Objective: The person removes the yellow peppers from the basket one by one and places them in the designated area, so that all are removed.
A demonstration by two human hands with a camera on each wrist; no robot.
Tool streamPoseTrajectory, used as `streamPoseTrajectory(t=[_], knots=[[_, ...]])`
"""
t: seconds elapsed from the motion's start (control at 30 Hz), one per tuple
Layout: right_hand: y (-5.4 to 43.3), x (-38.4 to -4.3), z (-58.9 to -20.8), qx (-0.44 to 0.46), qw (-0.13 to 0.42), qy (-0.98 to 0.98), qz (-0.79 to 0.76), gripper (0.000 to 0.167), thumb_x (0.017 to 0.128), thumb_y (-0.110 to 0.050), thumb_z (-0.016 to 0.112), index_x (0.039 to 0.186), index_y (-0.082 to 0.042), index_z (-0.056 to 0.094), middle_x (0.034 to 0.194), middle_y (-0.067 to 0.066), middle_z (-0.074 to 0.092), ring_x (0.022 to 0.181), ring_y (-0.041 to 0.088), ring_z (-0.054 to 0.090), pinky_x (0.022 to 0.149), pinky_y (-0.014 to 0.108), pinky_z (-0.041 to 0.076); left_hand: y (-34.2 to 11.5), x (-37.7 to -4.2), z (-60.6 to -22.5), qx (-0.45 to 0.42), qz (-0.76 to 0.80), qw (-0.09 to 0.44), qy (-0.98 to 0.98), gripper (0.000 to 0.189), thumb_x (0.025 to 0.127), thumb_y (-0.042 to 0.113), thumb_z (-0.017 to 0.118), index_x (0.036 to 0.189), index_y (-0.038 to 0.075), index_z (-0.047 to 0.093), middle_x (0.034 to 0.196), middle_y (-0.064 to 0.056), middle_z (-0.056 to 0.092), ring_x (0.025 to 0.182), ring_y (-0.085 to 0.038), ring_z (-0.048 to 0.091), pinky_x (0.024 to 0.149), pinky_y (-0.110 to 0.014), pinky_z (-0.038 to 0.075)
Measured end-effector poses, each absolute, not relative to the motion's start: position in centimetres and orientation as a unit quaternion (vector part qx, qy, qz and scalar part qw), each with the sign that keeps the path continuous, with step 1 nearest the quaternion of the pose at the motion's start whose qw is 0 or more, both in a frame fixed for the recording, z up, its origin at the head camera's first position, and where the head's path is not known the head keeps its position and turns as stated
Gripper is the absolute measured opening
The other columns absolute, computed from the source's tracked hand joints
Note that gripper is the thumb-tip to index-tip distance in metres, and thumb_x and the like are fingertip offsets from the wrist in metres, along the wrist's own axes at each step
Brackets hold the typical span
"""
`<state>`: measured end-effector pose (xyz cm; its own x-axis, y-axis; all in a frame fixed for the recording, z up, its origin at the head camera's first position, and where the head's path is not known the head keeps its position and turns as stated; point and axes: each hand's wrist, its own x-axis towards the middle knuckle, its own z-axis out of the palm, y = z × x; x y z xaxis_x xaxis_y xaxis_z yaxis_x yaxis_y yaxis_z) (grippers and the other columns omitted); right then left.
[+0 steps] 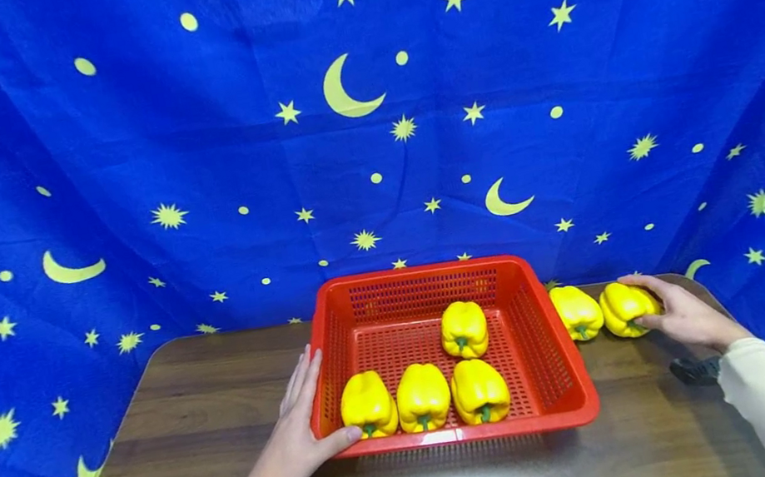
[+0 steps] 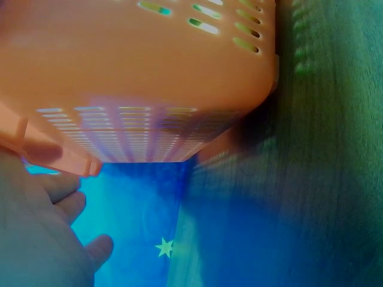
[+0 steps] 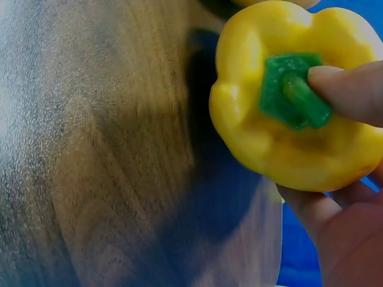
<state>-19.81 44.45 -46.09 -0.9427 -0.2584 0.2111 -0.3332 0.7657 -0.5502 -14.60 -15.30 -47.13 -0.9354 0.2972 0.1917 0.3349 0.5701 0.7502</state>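
Note:
At the table's far right, my right hand [image 1: 683, 310] grips a yellow bell pepper [image 1: 626, 309]. The right wrist view shows the thumb pressed beside the green stem [image 3: 296, 89] and the fingers round the pepper's far side. Left of it, close to the red basket [image 1: 580, 412], stands another yellow bell pepper [image 1: 577, 312]. My left hand [image 1: 296, 447] rests on the basket's left rim, fingers extended along it and thumb over the front corner. Inside the basket, three yellow bell peppers [image 1: 422, 396] line the front, with one more pepper [image 1: 464, 329] behind them, right of the middle.
The basket has slotted walls and stands on a brown wooden table [image 1: 210, 436]. Right behind the table's back edge hangs a blue cloth [image 1: 226, 163] with yellow stars and moons, which also closes off both sides.

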Motion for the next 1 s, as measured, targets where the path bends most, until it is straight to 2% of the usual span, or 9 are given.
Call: streamPoseTrajectory(t=[0.37, 0.57, 0.77, 0.87, 0.93, 1.0], knots=[[44.4, -19.9, -46.1, 0.157, 0.049, -0.933, 0.321, 0.061, 0.083, 0.005, 0.073, 0.138, 0.01, 0.047, 0.132, 0.035, 0.053, 0.107, -0.018, 0.037, 0.084, 0.001, 0.03, -15.2, -14.6, -46.7, -0.162, -0.426, 0.002, -0.89, 0.109, 0.08, 0.046, 0.081, 0.163, 0.019, 0.015, 0.168, -0.015, 0.006, 0.15, -0.044, 0.01, 0.105, -0.078, 0.022], [44.3, -20.1, -46.2, 0.148, 0.016, -0.926, 0.346, 0.066, 0.083, 0.007, 0.072, 0.141, 0.011, 0.042, 0.133, 0.034, 0.052, 0.104, -0.017, 0.041, 0.083, 0.003, 0.036, -15.2, -14.6, -46.7, -0.162, -0.426, 0.001, -0.89, 0.109, 0.08, 0.047, 0.08, 0.163, 0.018, 0.014, 0.168, -0.014, 0.005, 0.15, -0.045, 0.009, 0.105, -0.078, 0.022], [44.1, -20.2, -46.4, 0.15, 0.002, -0.915, 0.375, 0.064, 0.081, 0.012, 0.069, 0.14, 0.013, 0.042, 0.132, 0.035, 0.051, 0.106, -0.017, 0.044, 0.084, 0.004, 0.041, -15.2, -14.6, -46.9, -0.166, -0.429, 0.003, -0.888, 0.11, 0.081, 0.046, 0.08, 0.163, 0.019, 0.014, 0.169, -0.013, 0.004, 0.151, -0.044, 0.008, 0.106, -0.077, 0.021], [43.8, -20.2, -46.5, 0.136, 0.015, -0.93, 0.34, 0.063, 0.081, 0.008, 0.072, 0.138, 0.01, 0.046, 0.128, 0.032, 0.056, 0.104, -0.006, 0.052, 0.081, 0.007, 0.043, -15.3, -14.6, -46.9, -0.169, -0.429, 0.008, -0.888, 0.11, 0.08, 0.045, 0.081, 0.163, 0.017, 0.014, 0.169, -0.014, 0.004, 0.15, -0.045, 0.009, 0.107, -0.077, 0.02], [43.6, -20.1, -46.5, 0.118, 0.032, -0.945, 0.305, 0.063, 0.08, 0.004, 0.076, 0.136, 0.008, 0.049, 0.124, 0.029, 0.06, 0.102, 0.007, 0.059, 0.08, 0.014, 0.047, -15.3, -14.5, -47.0, -0.167, -0.427, 0.008, -0.888, 0.11, 0.08, 0.045, 0.081, 0.163, 0.017, 0.014, 0.169, -0.013, 0.005, 0.15, -0.045, 0.009, 0.106, -0.077, 0.021], [43.4, -20.0, -46.6, 0.101, 0.051, -0.955, 0.275, 0.062, 0.078, 0.0, 0.078, 0.134, 0.008, 0.051, 0.118, 0.029, 0.063, 0.101, 0.024, 0.063, 0.08, 0.025, 0.05, -15.3, -14.5, -47.0, -0.169, -0.427, 0.011, -0.888, 0.11, 0.08, 0.044, 0.081, 0.163, 0.016, 0.014, 0.168, -0.014, 0.005, 0.15, -0.045, 0.009, 0.107, -0.077, 0.02]])
